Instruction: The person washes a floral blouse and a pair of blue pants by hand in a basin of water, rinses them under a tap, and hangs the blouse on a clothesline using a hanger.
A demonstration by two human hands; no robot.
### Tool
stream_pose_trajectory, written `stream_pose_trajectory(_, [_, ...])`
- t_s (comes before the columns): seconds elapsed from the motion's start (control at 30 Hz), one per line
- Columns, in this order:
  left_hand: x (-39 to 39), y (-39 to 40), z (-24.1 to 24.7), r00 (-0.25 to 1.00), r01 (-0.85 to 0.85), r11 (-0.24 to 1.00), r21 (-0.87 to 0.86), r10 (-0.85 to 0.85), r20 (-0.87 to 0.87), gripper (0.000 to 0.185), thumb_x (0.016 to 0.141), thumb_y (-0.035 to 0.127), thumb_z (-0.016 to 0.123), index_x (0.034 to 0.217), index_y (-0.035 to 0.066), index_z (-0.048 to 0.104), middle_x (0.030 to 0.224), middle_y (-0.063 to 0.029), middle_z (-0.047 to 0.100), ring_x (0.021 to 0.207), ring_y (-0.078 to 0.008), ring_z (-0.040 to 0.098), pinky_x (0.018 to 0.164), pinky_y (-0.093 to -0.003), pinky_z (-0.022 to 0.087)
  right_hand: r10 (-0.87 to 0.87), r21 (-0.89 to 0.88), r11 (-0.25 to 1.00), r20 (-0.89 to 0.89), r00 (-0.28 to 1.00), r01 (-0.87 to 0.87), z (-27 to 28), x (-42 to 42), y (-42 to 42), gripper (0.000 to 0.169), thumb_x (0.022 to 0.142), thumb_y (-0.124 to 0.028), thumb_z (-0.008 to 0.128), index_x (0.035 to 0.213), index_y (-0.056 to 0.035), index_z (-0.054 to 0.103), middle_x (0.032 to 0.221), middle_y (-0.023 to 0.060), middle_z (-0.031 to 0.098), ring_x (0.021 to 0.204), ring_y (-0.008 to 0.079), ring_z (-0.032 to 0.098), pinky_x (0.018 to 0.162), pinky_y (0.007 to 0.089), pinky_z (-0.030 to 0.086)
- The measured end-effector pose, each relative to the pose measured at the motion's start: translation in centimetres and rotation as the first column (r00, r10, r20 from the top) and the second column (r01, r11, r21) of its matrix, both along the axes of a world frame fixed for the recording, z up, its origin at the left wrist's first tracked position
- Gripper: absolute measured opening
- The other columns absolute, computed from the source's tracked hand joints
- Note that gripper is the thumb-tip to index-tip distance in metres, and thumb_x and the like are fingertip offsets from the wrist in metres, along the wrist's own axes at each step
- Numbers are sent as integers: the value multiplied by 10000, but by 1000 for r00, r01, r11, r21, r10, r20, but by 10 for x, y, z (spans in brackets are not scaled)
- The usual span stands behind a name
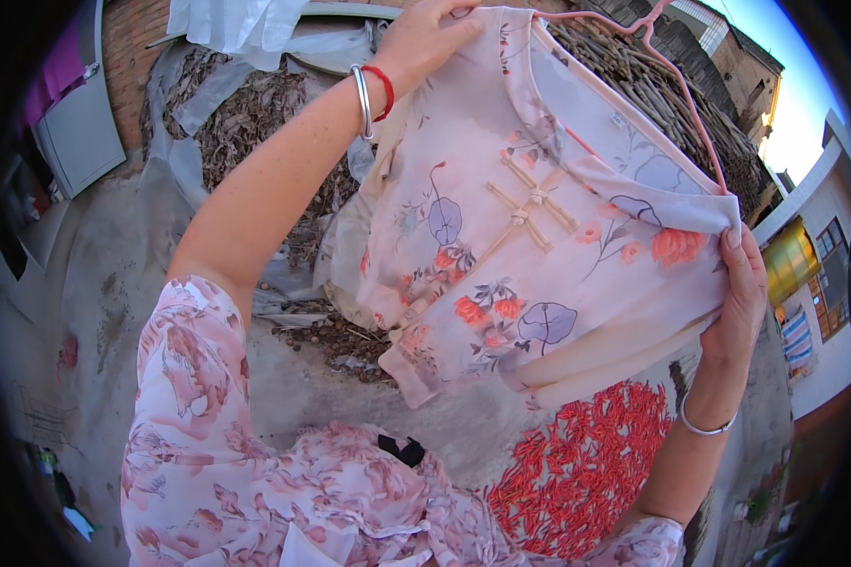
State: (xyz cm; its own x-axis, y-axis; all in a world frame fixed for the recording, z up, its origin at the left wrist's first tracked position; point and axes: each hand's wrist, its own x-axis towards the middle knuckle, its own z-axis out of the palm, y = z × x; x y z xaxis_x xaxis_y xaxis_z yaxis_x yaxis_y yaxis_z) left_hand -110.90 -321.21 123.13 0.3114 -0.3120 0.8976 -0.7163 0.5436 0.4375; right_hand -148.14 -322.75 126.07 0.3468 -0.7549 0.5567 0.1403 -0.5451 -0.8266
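Observation:
A pale pink floral blouse (468, 234) with knotted frog fastenings (528, 202) hangs stretched out in front of me. A pink hanger (688, 85) runs through its neckline, its hook cut off by the top of the view. My left hand (425, 42) grips one shoulder of the blouse near the upper edge, the fingertips partly out of sight. At the other shoulder, my right hand (741, 298) pinches the fabric by the hanger's end, thumb in front. The lower part of the blouse sags in folds, with a cream lining showing.
Red chili peppers (581, 475) lie spread on the concrete ground (298, 404) below the blouse. Behind it are a heap of dried leaves (255, 99) under plastic sheeting and a stack of sticks (624, 78). A light grey door (78, 135) stands at the far left.

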Motion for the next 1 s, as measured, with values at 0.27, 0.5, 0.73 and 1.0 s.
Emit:
stream_pose_trajectory(0.27, [-21,30,-214,646,77,997,-26,-70,-760,217,883,169,469,1011,61,606,956,-23,612,847,-84,552,735,-232,425,130,-19,991,75,989,-129,14,-4,-50,274,900,-193,521,1104,-15,562,989,43,624,870,92,581,786,216,456])
stream_pose_trajectory(0.5, [-93,-40,-353,170,740,659,134,10,-985,317,883,297,514,1114,81,536,1118,-73,561,992,-180,540,853,-336,439,233,-5,972,140,962,-235,72,-14,-121,280,904,-192,513,1120,-18,546,1052,76,605,935,142,585,832,277,475])
stream_pose_trajectory(0.73, [-105,-110,-347,-239,731,610,-305,-190,-952,613,850,366,555,1317,44,323,1345,-126,375,1153,-258,456,911,-382,397,254,12,965,180,950,-260,81,-15,-120,293,909,-204,501,1129,-12,527,1068,100,600,940,170,592,838,299,489])
stream_pose_trajectory(1.0, [-81,-156,-353,-109,765,567,-305,-353,-929,183,879,264,521,930,90,542,836,-36,599,752,-151,558,686,-290,457,200,-166,971,176,964,-171,73,-6,-108,241,903,-169,500,1064,3,550,974,82,613,848,153,602,777,282,496])
